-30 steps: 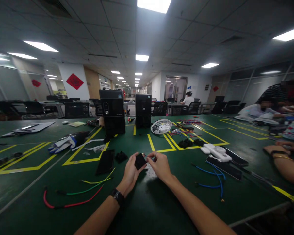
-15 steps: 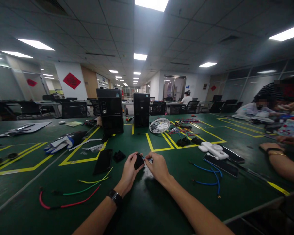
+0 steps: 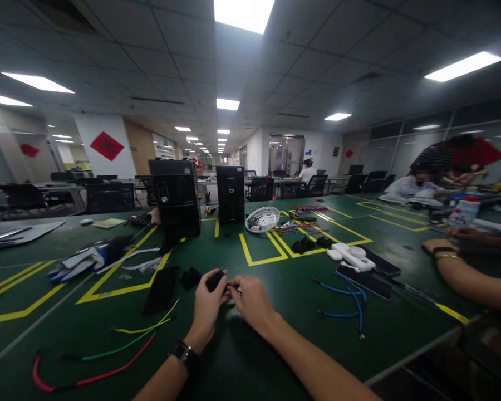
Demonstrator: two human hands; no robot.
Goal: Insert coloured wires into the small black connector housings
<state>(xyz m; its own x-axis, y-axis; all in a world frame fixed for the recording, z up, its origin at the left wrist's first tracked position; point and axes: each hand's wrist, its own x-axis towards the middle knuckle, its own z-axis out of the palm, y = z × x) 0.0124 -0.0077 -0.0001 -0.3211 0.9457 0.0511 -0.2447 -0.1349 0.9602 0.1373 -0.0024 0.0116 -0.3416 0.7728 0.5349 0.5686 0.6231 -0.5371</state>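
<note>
holding black block over counter in grip of left hand; bringing right hand fingertips against its edge, being unable to tell their hold; ideally bracing firmly, working gently.

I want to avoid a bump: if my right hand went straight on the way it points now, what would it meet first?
Probably your left hand, with the black piece it holds; they look close, but depth is unclear.
</note>
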